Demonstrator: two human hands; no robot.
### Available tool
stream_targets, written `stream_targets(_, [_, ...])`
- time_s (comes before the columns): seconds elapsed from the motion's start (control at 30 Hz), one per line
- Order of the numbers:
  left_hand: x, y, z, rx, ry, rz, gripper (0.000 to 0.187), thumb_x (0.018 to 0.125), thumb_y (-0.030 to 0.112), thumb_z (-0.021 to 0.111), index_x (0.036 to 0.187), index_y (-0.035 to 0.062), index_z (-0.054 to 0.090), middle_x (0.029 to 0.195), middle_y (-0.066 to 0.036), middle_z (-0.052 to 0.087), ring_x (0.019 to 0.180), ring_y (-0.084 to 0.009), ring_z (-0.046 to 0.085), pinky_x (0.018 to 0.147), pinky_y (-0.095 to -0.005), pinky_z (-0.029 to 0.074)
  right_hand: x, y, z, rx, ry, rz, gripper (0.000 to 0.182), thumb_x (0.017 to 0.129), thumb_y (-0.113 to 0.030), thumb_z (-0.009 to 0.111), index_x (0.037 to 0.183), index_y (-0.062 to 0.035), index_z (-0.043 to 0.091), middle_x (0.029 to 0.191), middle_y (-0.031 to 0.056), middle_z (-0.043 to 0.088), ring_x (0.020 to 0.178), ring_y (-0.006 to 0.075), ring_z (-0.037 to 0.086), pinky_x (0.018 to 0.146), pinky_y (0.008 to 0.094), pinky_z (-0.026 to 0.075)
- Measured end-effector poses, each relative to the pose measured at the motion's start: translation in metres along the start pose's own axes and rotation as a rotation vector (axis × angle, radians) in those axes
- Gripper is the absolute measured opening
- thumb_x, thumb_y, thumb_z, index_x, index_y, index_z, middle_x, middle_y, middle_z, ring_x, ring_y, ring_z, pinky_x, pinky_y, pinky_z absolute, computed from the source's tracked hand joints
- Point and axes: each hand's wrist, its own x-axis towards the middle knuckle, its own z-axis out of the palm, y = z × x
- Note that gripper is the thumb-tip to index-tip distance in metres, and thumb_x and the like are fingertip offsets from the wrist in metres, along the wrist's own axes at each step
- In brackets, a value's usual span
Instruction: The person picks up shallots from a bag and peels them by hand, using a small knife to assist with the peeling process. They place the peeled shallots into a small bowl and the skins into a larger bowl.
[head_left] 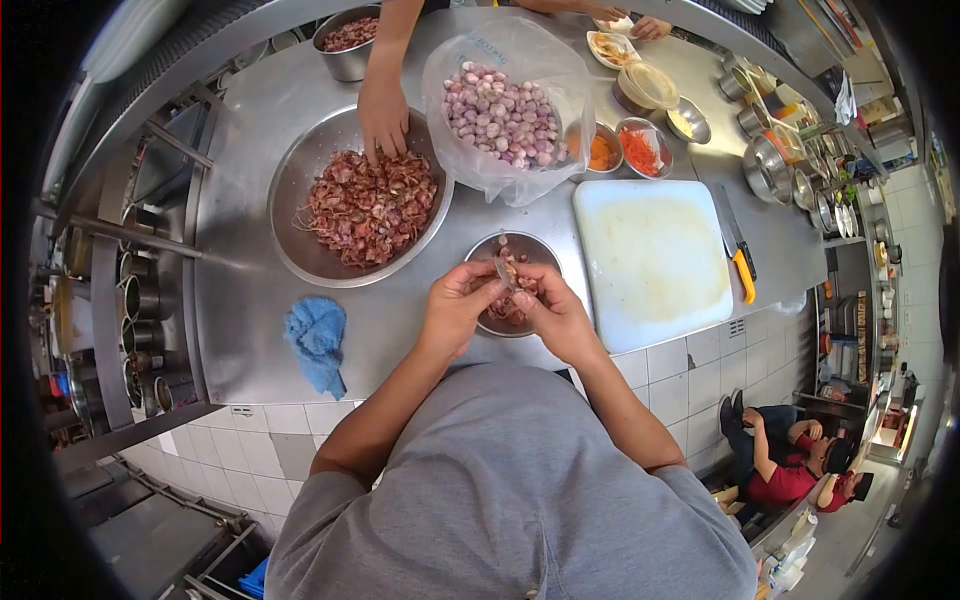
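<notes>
Over round metal bowl point(536, 250), L hand point(464, 297) & R hand point(551, 308), nearly shut, pinch sm. slim piece point(504, 271).

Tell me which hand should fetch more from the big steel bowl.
Probably the left hand: it is nearer the big steel bowl, while the right hand is on the far side. Both hands meet at a small piece, which the right would need to keep. Mind the co-worker's hand in there.

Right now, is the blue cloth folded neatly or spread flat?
Neither: the blue cloth lies bunched on the metal table, its surface creased and one end narrow.
</notes>
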Motion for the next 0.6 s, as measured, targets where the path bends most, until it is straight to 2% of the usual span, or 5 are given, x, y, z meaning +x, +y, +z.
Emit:
stream_targets(0.17, [0.004,0.009,0.009,-0.102,-0.006,-0.078,0.023,0.095,0.003,0.057,0.118,-0.0015,0.059,0.114,-0.012,0.065,0.103,-0.0189,0.064,0.089,-0.033,0.054,0.007,0.0,0.006,0.048,0.102,-0.115,0.023,0.099,-0.01,0.055,0.121,-0.0054,0.053,0.099,0.0013,0.059,0.086,0.006,0.056,0.073,0.0218,0.049])
stream_targets(0.23, [0.006,0.01,0.009,-0.182,0.001,-0.126,0.024,0.096,0.004,0.056,0.119,-0.0016,0.058,0.116,-0.012,0.064,0.105,-0.0197,0.064,0.091,-0.0338,0.054,0.004,-0.016,0.003,0.345,0.044,0.152,0.02,0.101,-0.013,0.052,0.12,-0.0076,0.053,0.089,-0.0015,0.057,0.068,0.0023,0.048,0.054,0.0187,0.04])
stream_targets(0.33, [0.006,0.009,0.006,-0.144,0.007,-0.15,0.025,0.098,0.007,0.054,0.122,-0.0006,0.057,0.118,-0.013,0.063,0.107,-0.0207,0.063,0.092,-0.0347,0.053,0.004,-0.01,0.006,0.415,0.045,0.204,0.019,0.102,-0.015,0.05,0.119,-0.01,0.053,0.08,-0.0043,0.051,0.058,0.0007,0.036,0.045,0.0175,0.027])
stream_targets(0.47, [0.007,0.008,0.004,-0.134,0.026,-0.155,0.025,0.097,0.004,0.055,0.121,0.0001,0.057,0.118,-0.013,0.063,0.107,-0.0214,0.063,0.09,-0.0333,0.054,0.007,-0.008,0.003,0.452,0.012,0.206,0.017,0.102,-0.016,0.05,0.118,-0.0109,0.053,0.078,-0.0051,0.045,0.057,0.0013,0.034,0.045,0.0172,0.027])
stream_targets(0.6, [0.009,0.019,0.007,-0.219,0.097,-0.141,0.022,0.095,0.002,0.057,0.117,0.0003,0.059,0.116,-0.012,0.064,0.106,-0.0218,0.064,0.087,-0.0314,0.055,0.006,-0.017,0.005,0.373,0.049,0.245,0.035,0.101,-0.015,0.051,0.135,-0.013,0.047,0.085,-0.0034,0.049,0.062,0.0015,0.038,0.048,0.0175,0.031])
